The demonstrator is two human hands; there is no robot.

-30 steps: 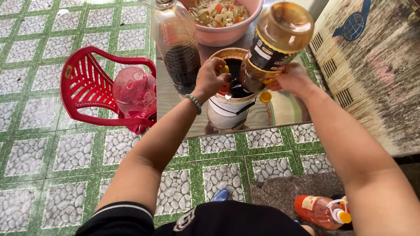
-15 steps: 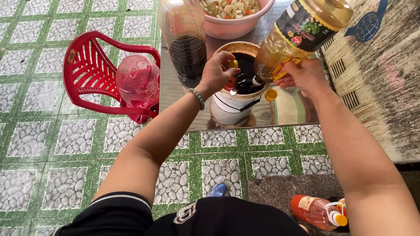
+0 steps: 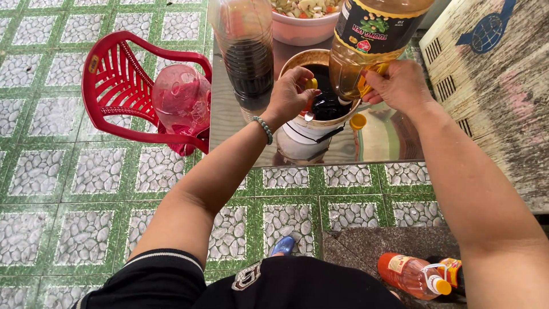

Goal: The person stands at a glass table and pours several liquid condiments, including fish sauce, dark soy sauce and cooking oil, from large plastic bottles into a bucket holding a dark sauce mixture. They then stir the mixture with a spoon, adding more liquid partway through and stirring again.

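Note:
My right hand (image 3: 400,86) grips the yellow handle of a large clear bottle of yellow oil (image 3: 354,68) with a dark label. The bottle is tipped neck-down over a bowl (image 3: 311,134) that is white outside and holds dark liquid (image 3: 329,103). My left hand (image 3: 291,97), with a bead bracelet on the wrist, is pinched over the bowl's near rim on what looks like a small metal spoon (image 3: 309,116). The bottle's yellow cap (image 3: 358,121) lies on the table beside the bowl.
The bowl stands on a reflective glass table (image 3: 389,146). Behind it are a tall bottle of dark liquid (image 3: 246,63) and a pink bowl of chopped vegetables (image 3: 303,31). A red plastic chair (image 3: 108,86) holding a pink container (image 3: 180,97) is at the left. An orange bottle (image 3: 409,274) lies on the floor.
The oil bottle has swung from upright above the bowl to tipped, its neck now down at the dark liquid. My left hand stays at the bowl's rim.

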